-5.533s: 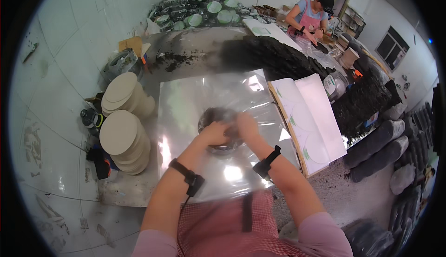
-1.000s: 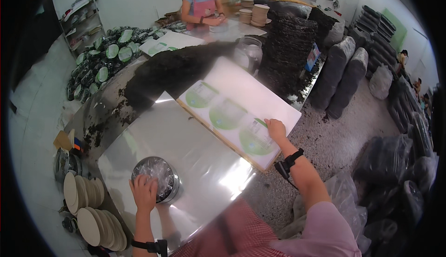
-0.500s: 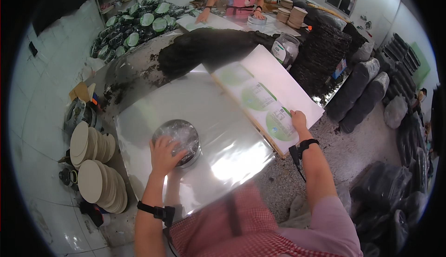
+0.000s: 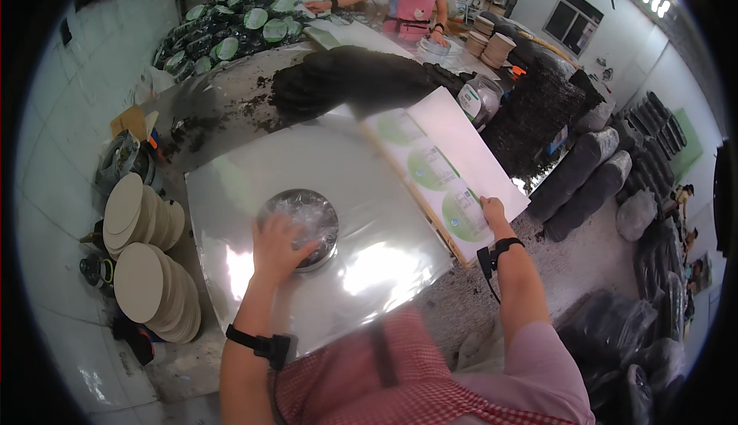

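My left hand [image 4: 278, 247] lies with spread fingers over the near left rim of a round metal ring mould [image 4: 329, 254]. Crumpled clear plastic film [image 4: 304, 214] lines that mould, which sits on a shiny sheet of clear film [image 4: 369, 187]. To the right, my right hand [image 4: 495, 211] has its fingers closed at the edge of a sheet of round green-and-white printed labels [image 4: 466, 214]. This label sheet lies along a white board or stack of paper [image 4: 453, 137]; how much the fingers pinch is partly hidden.
A dark loose heap [image 4: 346, 79] lies beyond the film. Pale round discs [image 4: 142, 280] stand stacked at left. A clear jar [image 4: 480, 101] and a dark stack [image 4: 530, 121] are at far right. Across the table, a co-worker [image 4: 411, 2] works near wrapped, labelled packs [image 4: 231, 29].
The view has shifted slightly. My hands stay at the mould and label sheet with little movement. The co-worker's outstretched hand has moved from a white board to the pile of packs.
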{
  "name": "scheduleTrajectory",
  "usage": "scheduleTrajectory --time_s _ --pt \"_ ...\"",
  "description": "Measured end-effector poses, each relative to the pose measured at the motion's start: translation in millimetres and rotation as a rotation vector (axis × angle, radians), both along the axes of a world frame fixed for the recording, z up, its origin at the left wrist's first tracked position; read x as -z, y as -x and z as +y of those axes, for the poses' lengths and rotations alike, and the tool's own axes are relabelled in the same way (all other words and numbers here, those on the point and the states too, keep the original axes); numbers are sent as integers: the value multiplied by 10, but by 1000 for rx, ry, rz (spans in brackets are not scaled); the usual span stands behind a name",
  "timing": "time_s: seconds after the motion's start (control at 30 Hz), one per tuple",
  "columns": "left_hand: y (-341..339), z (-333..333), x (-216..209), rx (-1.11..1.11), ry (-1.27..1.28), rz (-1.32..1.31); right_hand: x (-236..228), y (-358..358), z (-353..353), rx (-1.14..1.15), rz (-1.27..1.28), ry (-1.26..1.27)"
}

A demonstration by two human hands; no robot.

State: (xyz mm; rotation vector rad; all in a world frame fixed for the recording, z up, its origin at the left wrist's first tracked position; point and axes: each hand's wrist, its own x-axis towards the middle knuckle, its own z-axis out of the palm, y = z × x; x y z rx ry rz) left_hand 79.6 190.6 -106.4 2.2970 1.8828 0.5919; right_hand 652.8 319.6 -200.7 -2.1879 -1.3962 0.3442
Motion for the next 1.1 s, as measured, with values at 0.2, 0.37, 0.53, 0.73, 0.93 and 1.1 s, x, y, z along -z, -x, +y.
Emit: scheduleTrajectory --time_s 0.2,0.37,0.53,0.73,0.93,1.1 --pt "109 -24 39 -2 -77 -68 -660 899 -468 -72 -505 -159" --pt "35 13 0 2 -7 -87 -1392 2338 -1110 -676 -607 -125" --pt "122 -19 108 -30 -54 -75 -2147 3776 -774 -732 179 -357" --pt "82 -24 -84 11 -86 -151 -1046 4653 -251 -866 -27 -120" --pt "112 -11 -78 10 0 -226 -976 4718 -351 -945 -88 -74" --pt "-1 8 -15 -17 -64 -87 -1023 4502 -556 -1197 -284 -308"
